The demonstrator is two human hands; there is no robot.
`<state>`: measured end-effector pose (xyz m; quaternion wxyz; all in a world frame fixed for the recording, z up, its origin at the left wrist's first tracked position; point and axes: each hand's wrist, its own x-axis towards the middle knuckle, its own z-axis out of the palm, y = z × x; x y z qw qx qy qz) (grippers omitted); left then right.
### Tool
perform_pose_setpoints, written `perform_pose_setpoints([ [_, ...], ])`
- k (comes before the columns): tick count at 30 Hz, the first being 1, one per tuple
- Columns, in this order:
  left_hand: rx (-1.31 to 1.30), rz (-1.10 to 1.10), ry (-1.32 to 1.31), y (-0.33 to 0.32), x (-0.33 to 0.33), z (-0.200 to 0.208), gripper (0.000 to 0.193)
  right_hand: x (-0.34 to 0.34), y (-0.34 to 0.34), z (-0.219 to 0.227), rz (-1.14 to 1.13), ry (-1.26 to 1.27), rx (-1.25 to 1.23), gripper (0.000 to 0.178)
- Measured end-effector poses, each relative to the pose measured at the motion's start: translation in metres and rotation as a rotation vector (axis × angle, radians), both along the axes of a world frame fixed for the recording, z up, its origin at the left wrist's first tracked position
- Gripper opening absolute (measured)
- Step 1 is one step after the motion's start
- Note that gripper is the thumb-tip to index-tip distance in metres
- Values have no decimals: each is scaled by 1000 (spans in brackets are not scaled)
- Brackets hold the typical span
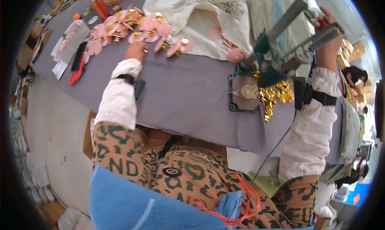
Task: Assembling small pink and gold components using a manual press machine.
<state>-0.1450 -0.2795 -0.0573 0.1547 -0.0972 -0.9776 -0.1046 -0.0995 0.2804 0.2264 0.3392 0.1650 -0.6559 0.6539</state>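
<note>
My left hand (136, 51) is at the near edge of a heap of pink discs (150, 34) fitted with gold-coloured metal pieces. Its fingers are drawn together, and a small glint shows at their tips; what they hold is too small to make out. On the right, my right hand (328, 21) is closed round the red-gripped end of the lever on a green hand press (265, 53). The press has a thick grey column and a coil spring (327, 36). On its base sits a pale round seat (248, 92). Loose gold-coloured metal pieces (276, 94) lie beside the base.
A white woven sack (196, 13) lies open behind, with more pink discs in its mouth. To the left are a black phone-like object (79, 55), a red strip (77, 74), white packets (72, 41) and an orange cylinder (100, 8). A grey cloth (188, 93) covers the table.
</note>
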Motion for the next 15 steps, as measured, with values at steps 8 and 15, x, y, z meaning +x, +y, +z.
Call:
perform_pose_setpoints([
  [8,724,-477,116,220,132,20,32,13,-20,9,-97,-16,-171,30],
  [15,761,-427,-106,350,155,-3,40,14,-21,0,-112,-4,-89,25],
])
